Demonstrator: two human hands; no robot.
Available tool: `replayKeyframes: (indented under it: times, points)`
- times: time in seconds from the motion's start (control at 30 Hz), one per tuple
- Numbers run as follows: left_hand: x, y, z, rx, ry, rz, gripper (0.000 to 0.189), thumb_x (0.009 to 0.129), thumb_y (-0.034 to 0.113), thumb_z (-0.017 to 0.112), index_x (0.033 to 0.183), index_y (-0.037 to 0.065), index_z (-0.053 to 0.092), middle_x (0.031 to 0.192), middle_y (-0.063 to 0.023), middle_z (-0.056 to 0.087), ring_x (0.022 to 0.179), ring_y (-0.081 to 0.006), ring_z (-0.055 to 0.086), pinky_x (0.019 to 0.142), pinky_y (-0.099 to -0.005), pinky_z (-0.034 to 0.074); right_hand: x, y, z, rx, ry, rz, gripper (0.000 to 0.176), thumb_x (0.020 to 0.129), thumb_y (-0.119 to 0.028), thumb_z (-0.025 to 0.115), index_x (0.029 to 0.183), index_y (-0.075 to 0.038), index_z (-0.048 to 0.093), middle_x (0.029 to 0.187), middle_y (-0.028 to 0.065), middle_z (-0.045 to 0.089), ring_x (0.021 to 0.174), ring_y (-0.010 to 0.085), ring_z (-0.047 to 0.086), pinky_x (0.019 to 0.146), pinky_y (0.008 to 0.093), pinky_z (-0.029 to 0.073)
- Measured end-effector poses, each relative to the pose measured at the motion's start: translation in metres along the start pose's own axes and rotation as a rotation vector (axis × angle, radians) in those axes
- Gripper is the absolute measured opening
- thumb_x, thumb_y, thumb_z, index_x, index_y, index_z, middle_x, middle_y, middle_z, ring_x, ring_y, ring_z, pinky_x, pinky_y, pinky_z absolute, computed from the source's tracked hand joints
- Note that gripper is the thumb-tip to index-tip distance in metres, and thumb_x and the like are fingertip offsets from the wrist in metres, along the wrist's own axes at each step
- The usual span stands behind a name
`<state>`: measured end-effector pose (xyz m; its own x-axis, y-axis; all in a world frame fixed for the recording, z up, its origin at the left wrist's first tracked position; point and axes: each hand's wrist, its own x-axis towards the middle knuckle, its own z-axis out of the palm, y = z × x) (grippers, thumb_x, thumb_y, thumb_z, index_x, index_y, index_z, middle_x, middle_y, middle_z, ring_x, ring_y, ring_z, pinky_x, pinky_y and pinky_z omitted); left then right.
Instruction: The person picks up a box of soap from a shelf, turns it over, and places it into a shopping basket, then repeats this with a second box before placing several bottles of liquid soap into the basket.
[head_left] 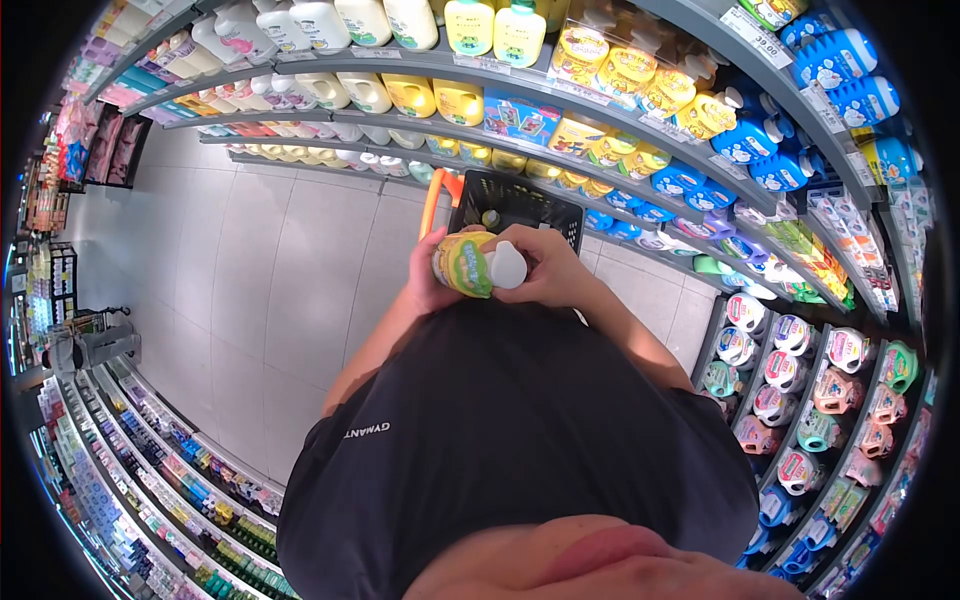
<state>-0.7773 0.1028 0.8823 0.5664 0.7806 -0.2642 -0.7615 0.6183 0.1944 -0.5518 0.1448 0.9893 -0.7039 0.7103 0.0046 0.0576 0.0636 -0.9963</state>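
Both of my hands hold a small bottle (468,264) with a yellow-green label and a white cap, close in front of my chest. My left hand (424,272) wraps the body of the bottle from the left. My right hand (545,262) grips the capped end from the right. Just beyond the bottle sits a black shopping basket (520,205) with an orange handle (431,200); a small item lies inside it.
Curved store shelves on the right carry yellow bottles (620,70), blue bottles (770,150) and pump containers (790,400). More shelves of small goods run along the lower left (150,450). A grey tiled aisle floor (260,260) stretches to the left.
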Motion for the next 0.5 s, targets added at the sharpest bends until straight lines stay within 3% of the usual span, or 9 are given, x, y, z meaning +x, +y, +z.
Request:
replayKeyframes:
  times: [0.23, 0.33, 0.5]
  points:
    - [0.0, 0.003, 0.01, 0.06, 0.026, -0.028, 0.061, 0.102, 0.05, 0.042, 0.141, 0.005, 0.053, 0.133, -0.0155, 0.064, 0.121, -0.0321, 0.063, 0.105, -0.0472, 0.049, -0.001, 0.001, 0.008, 0.084, 0.028, -0.003, 0.046, 0.076, -0.012, 0.087, 0.117, -0.007, 0.065, 0.093, 0.0014, 0.071, 0.084, 0.0057, 0.061, 0.076, 0.0248, 0.051]
    - [-0.001, 0.006, 0.011, 0.079, 0.025, -0.079, 0.06, 0.103, 0.049, 0.04, 0.14, 0.004, 0.056, 0.132, -0.0152, 0.064, 0.121, -0.0313, 0.064, 0.103, -0.0465, 0.05, -0.004, 0.009, 0.008, -0.037, 0.021, 0.007, 0.046, 0.077, -0.012, 0.087, 0.117, -0.007, 0.065, 0.092, 0.0022, 0.071, 0.083, 0.0059, 0.061, 0.074, 0.025, 0.051]
    - [-0.004, 0.012, 0.012, 0.118, 0.239, -0.147, 0.057, 0.103, 0.049, 0.044, 0.132, 0.004, 0.062, 0.124, -0.0145, 0.069, 0.114, -0.0293, 0.067, 0.1, -0.0463, 0.052, -0.005, 0.015, 0.012, -0.023, 0.063, -0.044, 0.046, 0.077, -0.014, 0.087, 0.117, -0.006, 0.065, 0.088, 0.0006, 0.069, 0.078, 0.0056, 0.06, 0.071, 0.0252, 0.05]
